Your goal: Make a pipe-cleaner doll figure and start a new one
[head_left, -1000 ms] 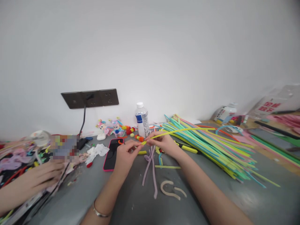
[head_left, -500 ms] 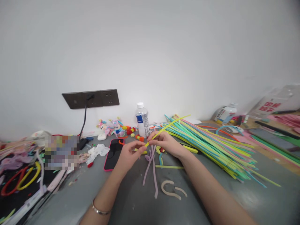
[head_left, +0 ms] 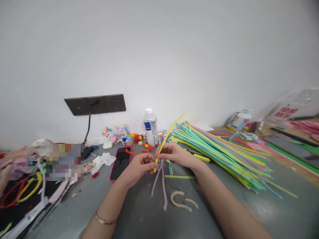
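Observation:
Between both hands, above the middle of the table, is a yellow pipe cleaner [head_left: 169, 131]. Its long end slants up and to the right, and a short end pokes out below my fingers. My left hand [head_left: 141, 166] pinches it low down, near the short end. Just above, my right hand [head_left: 175, 154] also grips it between thumb and fingers. Lilac pipe cleaners [head_left: 163, 187] lie crossed under my hands, partly hidden. Closer to me are beige bent pieces [head_left: 177, 201], and a light green strip [head_left: 179, 177] lies beside my right wrist.
A large bundle of coloured pipe cleaners [head_left: 224, 152] spreads to the right. Behind my hands stands a bottle [head_left: 151, 127]; left of it are small figures [head_left: 124, 136] and a phone [head_left: 121, 162]. Another person's hand [head_left: 4, 176] shows at the far left.
The yellow pipe cleaner has swung from a low slant to a steeper one, its short end now pointing down. Both hands have turned slightly around it. Another person's hand has appeared at the left edge.

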{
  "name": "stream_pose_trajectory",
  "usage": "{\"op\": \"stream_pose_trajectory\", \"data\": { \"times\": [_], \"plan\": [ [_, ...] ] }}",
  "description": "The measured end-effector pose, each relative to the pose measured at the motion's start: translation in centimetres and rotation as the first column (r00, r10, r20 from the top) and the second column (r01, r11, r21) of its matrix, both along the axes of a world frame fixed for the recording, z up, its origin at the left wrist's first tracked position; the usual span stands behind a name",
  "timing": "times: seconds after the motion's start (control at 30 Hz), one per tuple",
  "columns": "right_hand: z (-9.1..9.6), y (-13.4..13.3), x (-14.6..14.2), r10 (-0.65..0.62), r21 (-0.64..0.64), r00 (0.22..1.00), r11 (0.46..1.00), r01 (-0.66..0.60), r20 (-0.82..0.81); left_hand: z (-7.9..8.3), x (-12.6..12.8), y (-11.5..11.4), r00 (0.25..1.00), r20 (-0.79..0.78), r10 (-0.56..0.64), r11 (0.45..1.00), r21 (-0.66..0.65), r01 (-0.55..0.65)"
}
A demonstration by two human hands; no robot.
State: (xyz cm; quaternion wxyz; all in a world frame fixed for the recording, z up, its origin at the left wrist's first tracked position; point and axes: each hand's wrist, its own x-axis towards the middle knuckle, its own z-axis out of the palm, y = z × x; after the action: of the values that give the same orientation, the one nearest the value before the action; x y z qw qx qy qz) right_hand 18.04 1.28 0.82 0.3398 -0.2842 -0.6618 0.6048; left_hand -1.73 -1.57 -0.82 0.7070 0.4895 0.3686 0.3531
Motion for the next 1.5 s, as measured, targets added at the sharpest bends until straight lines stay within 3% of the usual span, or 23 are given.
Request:
{"op": "stream_pose_trajectory", "data": {
  "times": [0.2, 0.37, 0.5, 0.67, 0.9, 1.07, 1.23, 1.4, 1.5],
  "plan": [
    [-0.6, 0.0, 0.0, 0.051, 0.044, 0.999, 0.998, -0.051, -0.003, -0.4, -0.4, 0.2, 0.999, -0.027, -0.031, 0.999, -0.007, 0.031],
    [-0.8, 0.1, -0.7, -0.089, 0.152, 0.996, 0.984, 0.09, -0.012, -0.1, -0.2, 0.1, 0.999, 0.001, 0.033, 0.999, 0.021, -0.033],
    [-0.9, 0.1, -1.1, -0.231, 0.318, 0.972, 0.925, 0.206, 0.042, 0.1, 0.0, 0.1, 0.997, 0.013, 0.077, 0.997, -0.015, -0.076],
    [-1.0, 0.2, -1.2, -0.308, 0.475, 0.949, 0.846, 0.243, 0.063, 0.0, 0.1, 0.2, 0.992, 0.053, 0.118, 0.993, -0.033, -0.117],
    [-1.2, -0.1, -2.1, -0.297, 0.628, 0.954, 0.736, 0.253, -0.037, -0.8, 0.0, 0.8, 0.924, 0.164, 0.345, 0.939, -0.051, -0.342],
    [-0.8, -0.7, -2.8, -0.288, 0.674, 0.955, 0.69, 0.263, -0.078, -0.7, 0.4, 0.9, 0.84, 0.247, 0.484, 0.875, -0.168, -0.455],
    [-1.4, -0.7, -3.3, -0.308, 0.725, 0.951, 0.652, 0.224, -0.016, -0.8, 0.6, 0.9, 0.747, 0.319, 0.583, 0.812, -0.273, -0.516],
    [-2.2, -0.5, -3.8, -0.385, 0.77, 0.922, 0.577, 0.273, -0.038, -0.6, 0.6, 0.9, 0.738, 0.311, 0.599, 0.798, -0.31, -0.517],
    [-2.1, -0.5, -3.7, -0.394, 0.743, 0.917, 0.596, 0.304, -0.059, -0.4, 0.6, 0.8, 0.756, 0.298, 0.582, 0.806, -0.331, -0.49]
  ]
}}
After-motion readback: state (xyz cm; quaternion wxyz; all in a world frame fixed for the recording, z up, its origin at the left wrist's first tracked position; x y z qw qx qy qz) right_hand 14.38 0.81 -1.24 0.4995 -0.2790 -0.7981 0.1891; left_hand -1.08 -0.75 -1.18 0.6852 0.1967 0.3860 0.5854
